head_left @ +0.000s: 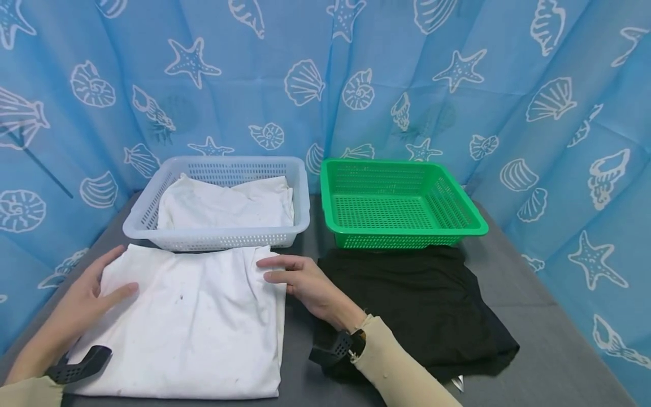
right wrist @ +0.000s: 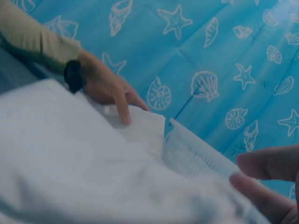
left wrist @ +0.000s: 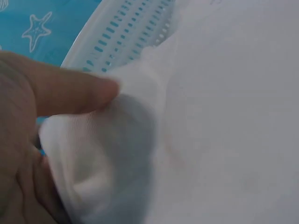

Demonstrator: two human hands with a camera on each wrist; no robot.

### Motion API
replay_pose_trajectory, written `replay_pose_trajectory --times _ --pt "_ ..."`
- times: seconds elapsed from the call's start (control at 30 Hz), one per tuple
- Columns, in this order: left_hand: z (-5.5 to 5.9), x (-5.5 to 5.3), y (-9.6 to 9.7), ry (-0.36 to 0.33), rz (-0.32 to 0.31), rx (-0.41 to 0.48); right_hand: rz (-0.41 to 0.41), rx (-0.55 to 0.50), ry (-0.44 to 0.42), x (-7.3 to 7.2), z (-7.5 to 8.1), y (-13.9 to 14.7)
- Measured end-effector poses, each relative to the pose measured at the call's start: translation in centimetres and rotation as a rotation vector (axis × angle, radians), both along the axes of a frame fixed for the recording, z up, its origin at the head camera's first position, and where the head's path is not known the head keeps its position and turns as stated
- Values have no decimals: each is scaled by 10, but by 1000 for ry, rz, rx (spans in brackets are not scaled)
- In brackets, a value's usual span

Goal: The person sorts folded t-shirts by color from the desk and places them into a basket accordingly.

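The pale basket (head_left: 216,233) has a folded white cloth (head_left: 229,206) in it. The green basket (head_left: 407,232) shows its holey floor. A big white cloth (head_left: 188,333) lies flat on the grey table (head_left: 549,339), in front of the pale basket. Black cloth (head_left: 407,305) lies by the green one, partly under the right arm. The left hand (head_left: 94,299) is spread at the big white cloth's left edge, thumb over it. The right hand (head_left: 310,285) has straight fingers at its far right corner.

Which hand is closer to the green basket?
Right. The right hand is at the white cloth's right edge, in front and left of the green basket. The left hand is farther away, at the cloth's left edge.
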State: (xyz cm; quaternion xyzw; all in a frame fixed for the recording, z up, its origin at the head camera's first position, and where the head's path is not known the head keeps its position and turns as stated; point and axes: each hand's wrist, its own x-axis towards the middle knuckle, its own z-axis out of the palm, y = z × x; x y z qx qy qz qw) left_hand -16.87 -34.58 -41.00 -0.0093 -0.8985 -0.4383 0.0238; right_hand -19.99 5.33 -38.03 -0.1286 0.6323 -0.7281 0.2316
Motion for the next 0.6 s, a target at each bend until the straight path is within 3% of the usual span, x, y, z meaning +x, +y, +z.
replay_pose_trajectory --times 0.2,0.33,0.47,0.6 --pt "-2 3 -1 170 -37 12 -46 27 -46 3 -1 -3" --pt "-1 7 0 226 -47 10 -67 18 -82 2 -2 -4" --pt "-2 9 -1 236 -54 15 -6 5 -112 1 -4 -4" --pt "-1 10 -4 146 -98 -9 64 40 -100 1 -4 -3"
